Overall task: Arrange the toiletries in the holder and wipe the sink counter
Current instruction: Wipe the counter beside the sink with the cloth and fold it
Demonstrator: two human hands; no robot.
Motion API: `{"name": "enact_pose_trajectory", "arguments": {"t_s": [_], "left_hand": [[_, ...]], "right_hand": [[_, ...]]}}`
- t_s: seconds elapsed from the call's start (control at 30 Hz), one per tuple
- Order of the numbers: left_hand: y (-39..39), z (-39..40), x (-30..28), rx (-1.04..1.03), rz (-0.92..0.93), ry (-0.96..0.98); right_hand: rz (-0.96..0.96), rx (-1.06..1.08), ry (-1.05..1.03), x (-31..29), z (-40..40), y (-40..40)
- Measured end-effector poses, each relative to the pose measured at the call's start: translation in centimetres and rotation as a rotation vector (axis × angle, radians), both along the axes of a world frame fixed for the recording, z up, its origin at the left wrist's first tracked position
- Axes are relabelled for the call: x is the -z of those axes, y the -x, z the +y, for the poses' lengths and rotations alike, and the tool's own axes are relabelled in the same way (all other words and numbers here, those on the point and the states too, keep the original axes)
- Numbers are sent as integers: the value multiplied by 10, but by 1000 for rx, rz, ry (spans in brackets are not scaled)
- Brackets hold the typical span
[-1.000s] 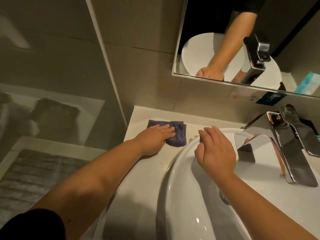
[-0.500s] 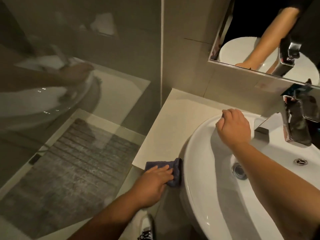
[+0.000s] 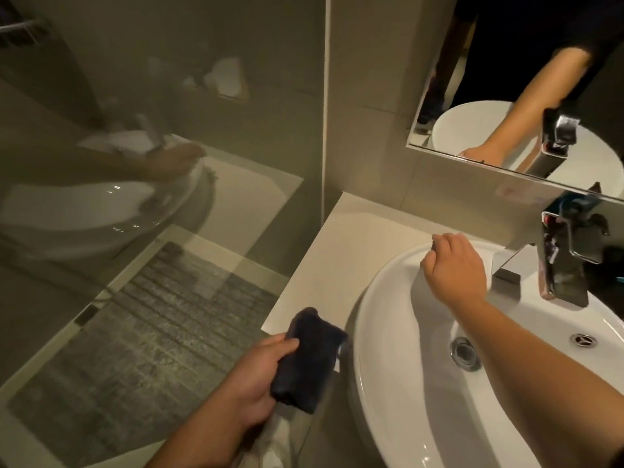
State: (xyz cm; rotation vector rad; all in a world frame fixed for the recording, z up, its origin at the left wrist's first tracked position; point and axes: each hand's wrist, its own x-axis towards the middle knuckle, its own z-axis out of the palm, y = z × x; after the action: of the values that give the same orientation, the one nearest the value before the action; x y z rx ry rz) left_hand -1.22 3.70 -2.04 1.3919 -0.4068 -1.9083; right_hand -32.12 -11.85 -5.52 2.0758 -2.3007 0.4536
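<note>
My left hand grips a folded dark blue cloth, held at the near edge of the pale sink counter, just left of the basin. The cloth looks lifted slightly off the counter edge. My right hand rests with curled fingers on the back rim of the white basin, holding nothing visible. No toiletries or holder can be made out clearly; something teal shows at the far right behind the tap.
A chrome tap stands at the basin's back right. A mirror hangs above the counter. To the left a glass shower screen reflects the sink, with a grey mat on the floor beyond. The drain sits mid-basin.
My left hand dragged the cloth from the back of the counter to its near edge and lifted it off. The view swung left. My right hand stayed on the basin rim.
</note>
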Motion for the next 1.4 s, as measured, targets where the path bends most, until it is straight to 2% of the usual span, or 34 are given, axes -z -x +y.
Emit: {"name": "enact_pose_trajectory", "arguments": {"t_s": [0.1,0.17,0.33,0.43,0.5,0.57,0.6,0.7,0.83,0.93,1.13,1.3,1.4], "left_hand": [[11,-62,-19,-128,-74,127],[21,-111,-21,-170,-236,258],[79,-223,-14,-38,-608,621],[122,-270,7,338,-899,967],[148,-296,34,751,-1056,1160],[171,-314,63,1185,-1175,1285],[179,-319,74,1334,-1213,1324],[186,-325,91,1440,-1225,1419],[171,-315,91,1438,-1175,1469],[149,-291,87,1426,-1137,1431],[84,-218,86,1304,-1159,1260],[37,-133,84,1158,-1247,1107],[24,-79,85,1118,-1305,1043]], "right_hand": [[6,17,6,5,-3,2],[8,27,3,8,-6,3],[14,46,12,15,-10,4],[14,78,14,15,-11,2],[25,110,11,18,-11,1],[24,126,40,21,-12,1],[27,125,62,24,-12,1],[41,126,114,27,-15,2],[51,129,106,24,-13,0],[29,113,104,24,-13,1],[18,84,48,18,-12,1],[22,52,23,14,-9,2],[-1,28,-67,13,-7,5]]}}
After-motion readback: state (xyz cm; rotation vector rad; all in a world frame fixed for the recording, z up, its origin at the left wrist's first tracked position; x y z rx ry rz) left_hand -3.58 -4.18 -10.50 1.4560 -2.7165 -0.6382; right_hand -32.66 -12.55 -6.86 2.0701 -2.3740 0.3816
